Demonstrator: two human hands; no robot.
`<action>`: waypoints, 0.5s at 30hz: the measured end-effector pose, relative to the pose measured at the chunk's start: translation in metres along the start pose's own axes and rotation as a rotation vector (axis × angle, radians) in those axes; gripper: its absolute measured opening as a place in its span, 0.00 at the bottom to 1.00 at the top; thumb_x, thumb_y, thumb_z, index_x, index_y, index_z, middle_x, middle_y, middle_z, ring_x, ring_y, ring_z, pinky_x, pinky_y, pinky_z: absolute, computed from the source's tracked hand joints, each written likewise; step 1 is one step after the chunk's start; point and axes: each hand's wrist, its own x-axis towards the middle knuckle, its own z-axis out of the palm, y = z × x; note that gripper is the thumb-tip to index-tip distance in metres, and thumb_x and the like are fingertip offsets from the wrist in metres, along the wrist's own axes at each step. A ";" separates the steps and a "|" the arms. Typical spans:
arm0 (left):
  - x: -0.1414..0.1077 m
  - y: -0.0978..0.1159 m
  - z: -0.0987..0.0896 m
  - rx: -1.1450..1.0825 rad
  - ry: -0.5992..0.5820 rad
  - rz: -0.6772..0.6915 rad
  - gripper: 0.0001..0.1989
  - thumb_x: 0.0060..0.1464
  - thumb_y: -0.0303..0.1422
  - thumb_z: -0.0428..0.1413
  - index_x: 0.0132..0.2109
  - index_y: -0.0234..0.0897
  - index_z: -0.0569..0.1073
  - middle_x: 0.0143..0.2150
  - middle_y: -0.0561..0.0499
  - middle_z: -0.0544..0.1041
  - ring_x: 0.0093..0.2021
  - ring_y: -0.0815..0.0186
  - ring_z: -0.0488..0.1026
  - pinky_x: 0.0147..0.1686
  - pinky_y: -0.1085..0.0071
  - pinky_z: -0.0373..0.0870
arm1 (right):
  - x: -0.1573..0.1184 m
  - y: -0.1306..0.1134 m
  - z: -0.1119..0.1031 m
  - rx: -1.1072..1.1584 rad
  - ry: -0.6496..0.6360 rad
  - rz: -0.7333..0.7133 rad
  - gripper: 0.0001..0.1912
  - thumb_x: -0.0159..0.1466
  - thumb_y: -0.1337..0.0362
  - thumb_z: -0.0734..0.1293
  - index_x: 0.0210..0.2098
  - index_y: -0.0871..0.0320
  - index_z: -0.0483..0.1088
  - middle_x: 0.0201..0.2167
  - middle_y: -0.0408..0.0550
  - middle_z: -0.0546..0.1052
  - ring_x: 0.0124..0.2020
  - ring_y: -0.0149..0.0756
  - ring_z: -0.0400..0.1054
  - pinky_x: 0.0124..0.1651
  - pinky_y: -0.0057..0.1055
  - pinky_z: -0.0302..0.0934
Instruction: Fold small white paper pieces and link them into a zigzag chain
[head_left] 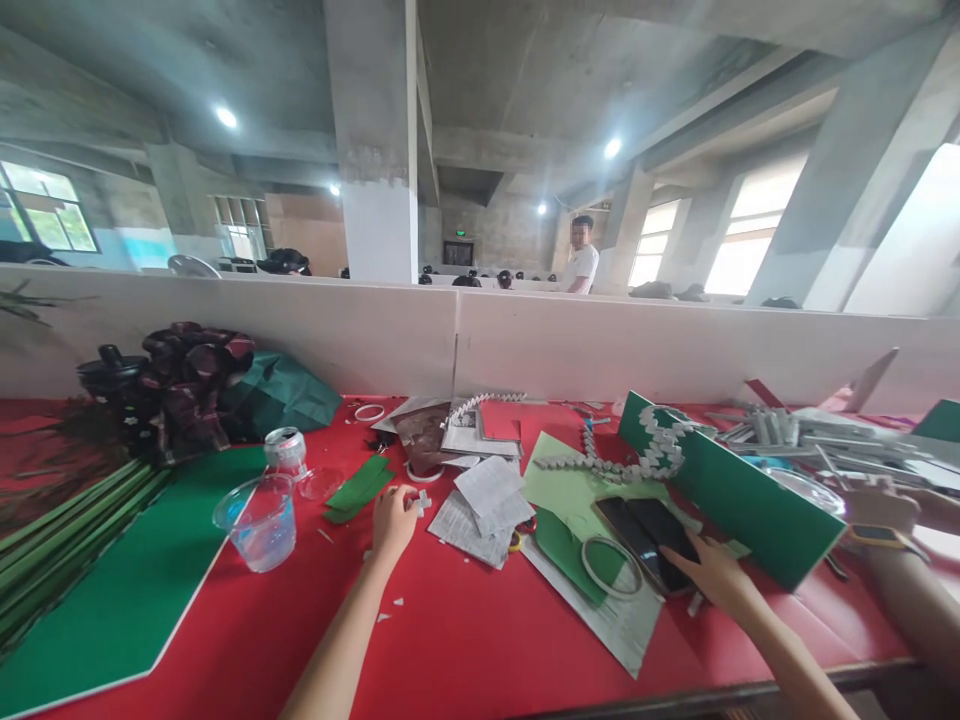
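Observation:
My left hand (395, 518) is closed in a pinch on a small folded white paper piece (423, 502), held above the red table. My right hand (711, 570) has its fingers stretched out, touching the near right edge of a dark phone (645, 535). The phone lies on light green paper (559, 470). Left of the phone, a white ring (592, 570) rests on dark green paper (562, 540). Behind it curves a chain of folded white paper pieces (637, 465). Printed paper sheets (495, 497) lie between my hands.
At left are a clear plastic cup (259, 540), a can (286, 453) and a green board (142, 590). A green panel (727, 490) stands upright beside my right hand. Beyond it are a co-worker's arm with a watch (876, 536) and piled paper strips (787, 430). A white partition (375, 340) runs behind.

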 end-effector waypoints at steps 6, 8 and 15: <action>-0.003 0.003 0.000 0.021 0.015 0.034 0.10 0.50 0.22 0.51 0.37 0.37 0.74 0.40 0.47 0.75 0.41 0.61 0.70 0.44 0.67 0.63 | -0.010 -0.010 -0.001 -0.014 0.133 -0.060 0.23 0.60 0.59 0.56 0.50 0.62 0.69 0.51 0.60 0.71 0.54 0.51 0.64 0.55 0.42 0.57; -0.004 0.004 0.000 0.029 0.018 0.042 0.10 0.49 0.22 0.51 0.37 0.38 0.74 0.39 0.47 0.75 0.40 0.61 0.70 0.44 0.67 0.63 | -0.020 -0.028 0.003 0.013 0.064 -0.137 0.22 0.61 0.57 0.56 0.48 0.59 0.70 0.48 0.57 0.72 0.51 0.47 0.66 0.53 0.39 0.59; -0.005 0.005 0.000 0.026 0.020 0.048 0.10 0.49 0.22 0.52 0.37 0.37 0.73 0.37 0.48 0.75 0.40 0.62 0.70 0.44 0.66 0.63 | -0.029 -0.057 0.005 -0.128 0.131 -0.048 0.26 0.58 0.50 0.62 0.48 0.62 0.70 0.45 0.63 0.71 0.48 0.56 0.66 0.47 0.43 0.60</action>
